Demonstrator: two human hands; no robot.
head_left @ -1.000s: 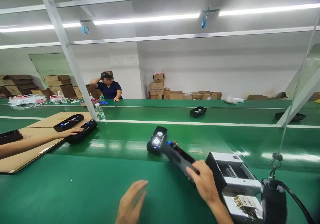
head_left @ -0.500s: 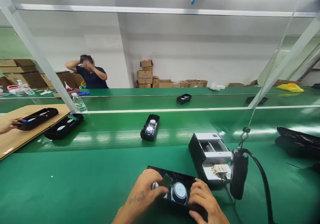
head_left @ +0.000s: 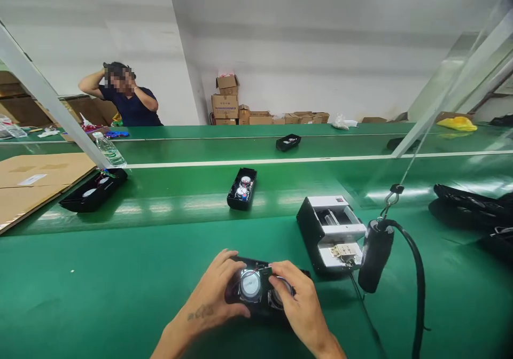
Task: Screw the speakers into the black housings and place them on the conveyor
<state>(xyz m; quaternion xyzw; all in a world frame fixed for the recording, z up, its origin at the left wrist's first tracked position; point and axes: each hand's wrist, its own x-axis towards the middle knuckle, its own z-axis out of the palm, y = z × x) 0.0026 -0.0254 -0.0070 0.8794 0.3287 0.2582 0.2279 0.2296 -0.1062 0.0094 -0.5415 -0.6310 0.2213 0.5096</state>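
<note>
A black speaker housing lies open side up on the green bench in front of me. Two round speaker drivers show inside, the left driver fully and the other partly behind my fingers. My left hand grips the housing's left end, thumb on the near side and fingers on the far side. With thumb and fingertips, my right hand pinches a small dark green circuit board between the drivers. Thin wires run near the board's top edge. My right fingers hide part of the board.
A black-and-white machine stands right of the housing, beside a hanging black electric screwdriver with its cable. Further speaker housings lie on the green belt. A cardboard sheet is at left. A person sits across.
The circuit board has passed from my left hand to my right hand. My left hand now grips the housing's left end. At far left, another person's hand and a housing have left the view.
</note>
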